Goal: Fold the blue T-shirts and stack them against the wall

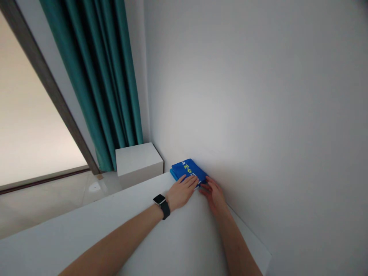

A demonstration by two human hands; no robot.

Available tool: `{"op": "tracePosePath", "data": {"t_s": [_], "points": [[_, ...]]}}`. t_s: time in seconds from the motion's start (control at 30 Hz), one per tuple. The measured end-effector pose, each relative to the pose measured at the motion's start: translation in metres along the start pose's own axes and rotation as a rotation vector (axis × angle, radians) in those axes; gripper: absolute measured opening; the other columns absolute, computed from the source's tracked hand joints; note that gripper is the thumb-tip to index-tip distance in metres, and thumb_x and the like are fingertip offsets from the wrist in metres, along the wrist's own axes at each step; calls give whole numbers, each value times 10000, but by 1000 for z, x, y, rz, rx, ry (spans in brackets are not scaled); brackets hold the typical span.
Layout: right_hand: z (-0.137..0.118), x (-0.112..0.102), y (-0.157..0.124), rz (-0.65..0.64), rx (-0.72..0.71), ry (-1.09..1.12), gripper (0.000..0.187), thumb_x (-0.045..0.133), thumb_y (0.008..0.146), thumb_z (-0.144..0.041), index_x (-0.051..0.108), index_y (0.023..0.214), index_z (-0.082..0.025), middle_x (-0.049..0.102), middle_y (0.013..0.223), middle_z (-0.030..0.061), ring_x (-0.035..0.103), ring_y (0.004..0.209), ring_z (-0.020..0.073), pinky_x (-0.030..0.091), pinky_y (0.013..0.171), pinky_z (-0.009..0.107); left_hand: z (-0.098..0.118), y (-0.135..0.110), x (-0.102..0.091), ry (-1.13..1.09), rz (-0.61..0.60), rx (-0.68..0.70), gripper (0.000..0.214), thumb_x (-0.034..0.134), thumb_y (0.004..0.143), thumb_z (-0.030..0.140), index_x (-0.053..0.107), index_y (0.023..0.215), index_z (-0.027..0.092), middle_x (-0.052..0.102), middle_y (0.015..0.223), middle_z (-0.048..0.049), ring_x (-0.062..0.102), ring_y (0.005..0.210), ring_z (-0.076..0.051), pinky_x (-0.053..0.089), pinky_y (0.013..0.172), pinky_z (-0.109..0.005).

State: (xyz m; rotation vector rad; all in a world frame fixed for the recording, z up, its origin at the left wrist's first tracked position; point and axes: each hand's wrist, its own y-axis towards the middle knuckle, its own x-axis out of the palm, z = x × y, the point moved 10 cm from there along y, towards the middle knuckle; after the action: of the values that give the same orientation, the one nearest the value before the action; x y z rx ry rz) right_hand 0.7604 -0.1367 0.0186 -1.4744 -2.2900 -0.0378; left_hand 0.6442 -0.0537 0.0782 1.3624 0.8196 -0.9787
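One folded blue cloth lies flat on the counter just ahead of both hands, one edge along the wall, yellow lettering facing up. Its long axis is hard to make out. The open left hand rests flat on its near edge; the right hand curls at the near corner, grip unclear, hiding part of the cloth.
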Motion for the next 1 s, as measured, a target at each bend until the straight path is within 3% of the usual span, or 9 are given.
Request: {"op": "tracePosePath", "data": {"t_s": [0.2,0.33,0.43,0.5,0.57,0.63,0.73,0.87,1.0], "points": [[0,-3,0,26,-18,25,300,630,668,-221,677,964,-207,685,991,25,665,752,169,601,585,313,-20,-4,-3,-115,43,-27,455,303,1029,340,371,1469,246,416,1518,-51,341,1414,-170,235,1190,-417],[2,-16,-2,104,-18,-34,330,591,674,-226,653,997,-215,653,1091,44,659,761,176,605,572,334,-81,-20,-5,-245,181,-326,515,229,1031,405,344,1486,193,351,1548,-110,271,1447,-227,236,1183,-469],[3,-21,-3,112,-38,-124,381,564,716,-289,626,1087,-231,629,1158,59,666,798,191,599,575,335,-127,-36,9,-377,237,-544,570,215,1024,453,291,1502,152,328,1550,-160,271,1446,-262,281,1161,-484],[-3,-19,-4,104,-105,-282,409,532,758,-328,614,1147,-233,618,1197,79,665,882,225,599,619,359,-143,-43,18,-435,229,-600,576,217,1023,459,277,1505,151,332,1546,-167,296,1437,-258,294,1159,-468],[-21,-11,-10,104,-300,-531,424,491,803,-340,618,1184,-205,602,1240,114,619,1050,272,583,775,427,-142,-43,19,-424,208,-555,571,244,1021,448,277,1507,150,314,1556,-163,291,1439,-255,269,1172,-460],[-40,11,-24,70,-591,-797,440,447,853,-334,614,1226,-172,562,1313,143,509,1227,293,480,978,496,-130,-41,12,-361,184,-448,565,292,1015,429,285,1508,153,270,1575,-156,255,1451,-269,238,1183,-474],[-40,50,-49,-67,-894,-1110,452,393,927,-314,559,1327,-185,450,1457,130,370,1362,281,321,1110,531,-102,-41,1,-269,144,-265,560,366,1002,401,284,1519,203,209,1601,-124,181,1471,-293,232,1182,-496],[-17,75,-62,-213,-980,-1386,425,402,953,-276,545,1354,-267,390,1522,66,320,1406,274,246,1137,558,-82,-43,-1,-242,93,-153,568,440,977,380,310,1511,239,210,1603,-101,165,1475,-295,249,1175,-509],[-12,66,-56,-164,-957,-1481,431,427,935,-273,563,1342,-223,464,1469,94,390,1364,286,270,1127,562,-103,-44,5,-300,128,-282,547,412,974,341,352,1488,161,314,1560,-137,248,1454,-274,269,1176,-492]]}}
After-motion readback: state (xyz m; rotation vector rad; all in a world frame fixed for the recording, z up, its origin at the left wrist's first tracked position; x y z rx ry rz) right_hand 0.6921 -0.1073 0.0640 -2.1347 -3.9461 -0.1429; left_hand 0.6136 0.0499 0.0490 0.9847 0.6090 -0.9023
